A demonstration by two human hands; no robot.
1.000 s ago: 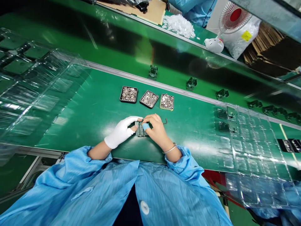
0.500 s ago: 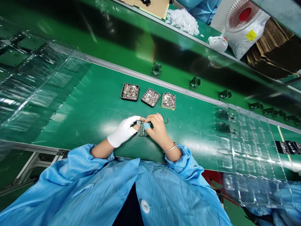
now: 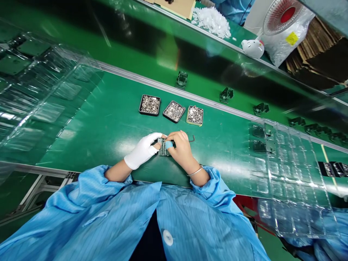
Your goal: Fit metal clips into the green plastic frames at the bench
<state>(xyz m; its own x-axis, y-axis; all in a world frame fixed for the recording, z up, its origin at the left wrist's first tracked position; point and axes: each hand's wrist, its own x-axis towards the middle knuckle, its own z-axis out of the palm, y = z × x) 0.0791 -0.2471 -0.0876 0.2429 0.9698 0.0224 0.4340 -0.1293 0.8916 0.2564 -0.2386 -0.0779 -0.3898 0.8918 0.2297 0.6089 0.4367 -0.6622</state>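
Note:
A small green circuit board assembly (image 3: 164, 149) is between my hands on the green bench, close to my body. My left hand (image 3: 143, 150), in a white glove with bare fingertips, grips its left side between thumb and fingers. Curled over its right and upper side is my right hand (image 3: 182, 150), thumb wrapped in blue tape and pressed to the board. Anything small inside the right fingers is hidden. Just right of those knuckles shows a thin dark-red L-shaped rod (image 3: 192, 139), like a hex key; whether the hand holds it I cannot tell.
Beyond my hands stand three small trays of metal parts: left (image 3: 149, 104), middle (image 3: 174, 111), right (image 3: 195, 115). Several board assemblies (image 3: 181, 79) sit past the metal rail (image 3: 136, 78). Clear plastic trays lie left (image 3: 54, 98) and right (image 3: 288, 170). A fan (image 3: 282, 16) stands at the back.
The view has shifted very slightly. Both hands stay on the circuit board assembly in nearly the same pose, the right one a touch further left.

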